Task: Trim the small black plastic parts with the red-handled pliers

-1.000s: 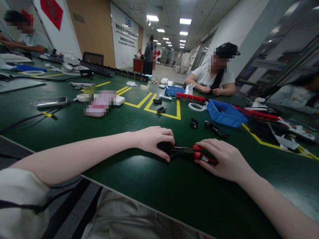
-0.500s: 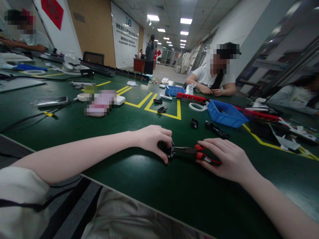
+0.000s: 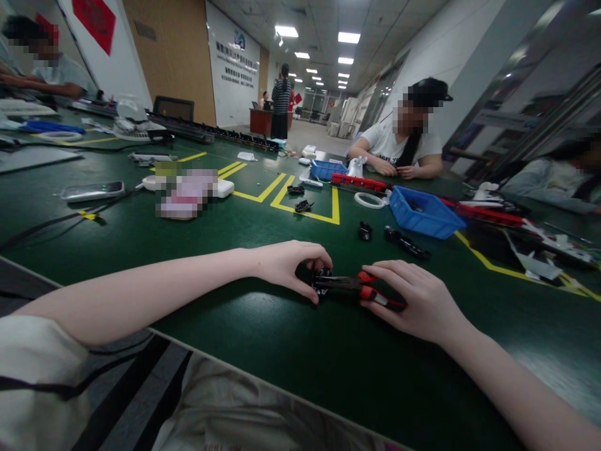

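Note:
My left hand (image 3: 293,270) curls its thumb and fingers around a small black part (image 3: 322,281) with a few pale spots, just above the green table (image 3: 263,357). Red-and-black handled pliers (image 3: 375,294) sit in my right hand (image 3: 417,300), whose fingers wrap the handles. The jaws of the pliers point left and reach the black part; whether they grip it or only touch it I cannot tell. Beyond my hands lie a small black piece (image 3: 365,230) and a longer black piece (image 3: 406,242).
A blue bin (image 3: 425,216) stands at the right beside a white ring (image 3: 369,200). Two black parts lie near yellow tape (image 3: 335,207). Left are a phone (image 3: 188,194), a silver device (image 3: 92,191) and cables. A co-worker (image 3: 399,147) sits across the table.
The pliers and my right hand have shifted slightly left, the jaws further over the black part. My left fingers have moved a little, showing more of the part.

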Tool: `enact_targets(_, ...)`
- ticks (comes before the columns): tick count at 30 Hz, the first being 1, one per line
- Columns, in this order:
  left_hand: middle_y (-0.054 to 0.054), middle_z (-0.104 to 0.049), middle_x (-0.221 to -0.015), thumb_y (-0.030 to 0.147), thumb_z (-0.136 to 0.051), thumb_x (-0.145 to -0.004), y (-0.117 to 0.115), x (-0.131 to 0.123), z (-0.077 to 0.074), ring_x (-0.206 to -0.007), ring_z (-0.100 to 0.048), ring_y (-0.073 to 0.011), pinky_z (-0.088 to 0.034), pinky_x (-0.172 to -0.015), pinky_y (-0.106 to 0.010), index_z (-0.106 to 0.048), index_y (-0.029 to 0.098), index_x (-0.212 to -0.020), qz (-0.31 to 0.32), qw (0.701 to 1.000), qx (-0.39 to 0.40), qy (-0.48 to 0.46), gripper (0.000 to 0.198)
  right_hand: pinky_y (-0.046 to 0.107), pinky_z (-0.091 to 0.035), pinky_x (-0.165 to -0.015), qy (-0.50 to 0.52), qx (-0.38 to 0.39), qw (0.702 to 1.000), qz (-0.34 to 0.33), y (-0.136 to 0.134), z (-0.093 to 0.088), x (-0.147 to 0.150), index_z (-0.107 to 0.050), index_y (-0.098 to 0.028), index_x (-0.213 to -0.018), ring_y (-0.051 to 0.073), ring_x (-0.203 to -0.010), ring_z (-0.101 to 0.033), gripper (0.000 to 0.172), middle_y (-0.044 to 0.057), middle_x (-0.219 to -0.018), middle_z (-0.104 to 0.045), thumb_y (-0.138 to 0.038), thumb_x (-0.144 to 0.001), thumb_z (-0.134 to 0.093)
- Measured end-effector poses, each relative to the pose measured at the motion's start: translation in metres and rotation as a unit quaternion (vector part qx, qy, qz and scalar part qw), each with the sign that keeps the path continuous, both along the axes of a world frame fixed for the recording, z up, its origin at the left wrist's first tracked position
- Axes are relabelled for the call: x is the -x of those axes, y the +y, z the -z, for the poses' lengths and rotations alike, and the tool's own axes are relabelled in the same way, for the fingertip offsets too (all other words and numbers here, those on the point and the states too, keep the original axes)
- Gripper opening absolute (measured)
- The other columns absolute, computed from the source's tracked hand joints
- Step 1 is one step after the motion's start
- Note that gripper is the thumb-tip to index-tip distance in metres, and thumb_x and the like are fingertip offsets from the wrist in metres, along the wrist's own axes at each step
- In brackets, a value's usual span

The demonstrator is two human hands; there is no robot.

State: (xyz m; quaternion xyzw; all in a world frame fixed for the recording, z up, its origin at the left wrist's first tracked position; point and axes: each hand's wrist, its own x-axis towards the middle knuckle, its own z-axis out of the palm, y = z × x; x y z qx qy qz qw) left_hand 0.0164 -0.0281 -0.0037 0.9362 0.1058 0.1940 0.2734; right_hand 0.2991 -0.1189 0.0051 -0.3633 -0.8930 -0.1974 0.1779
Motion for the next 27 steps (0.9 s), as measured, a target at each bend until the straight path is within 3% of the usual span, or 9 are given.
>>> enact_targets(9,-0.014,-0.050,-0.132,0.054,-0.078,-0.069,-0.001,-0.001,0.002,-0.114,-0.057,-0.0271,-0.046,-0.094,-0.036,-0.046,0.018,-0.135,-0.035,0.994,-0.100,0.001,0.082,0.039,-0.054,-0.077,0.010,0.003,1.000,0.011,0.002,0.000,-0.005,-0.058,-0.015,-0.118,0.025,-0.091,-0.066,0.043,0.013,-0.107,-0.068,-0.041,-0.083,-0.065)
enact_targets(16,-0.011,-0.061,-0.118,0.057,-0.077,-0.070,0.002,-0.002,0.004,-0.110,-0.057,-0.0274,-0.043,-0.095,-0.039,-0.053,0.017,-0.126,-0.047,0.993,-0.104,0.026,0.072,0.040,-0.055,-0.077,0.018,0.006,0.999,0.031,0.002,0.000,-0.012,-0.057,-0.017,-0.117,0.025,-0.092,-0.066,0.042,0.013,-0.108,-0.068,-0.041,-0.084,-0.064)
enact_targets(27,-0.012,-0.061,-0.115,0.056,-0.077,-0.071,0.004,-0.001,0.003,-0.104,-0.058,-0.0269,-0.045,-0.090,-0.037,-0.057,0.016,-0.123,-0.011,0.994,-0.110,0.022,0.069,0.040,-0.055,-0.076,0.016,0.038,0.999,0.024,0.000,0.001,0.001,-0.058,-0.016,-0.116,0.025,-0.089,-0.066,0.041,0.013,-0.107,-0.068,-0.042,-0.084,-0.063)
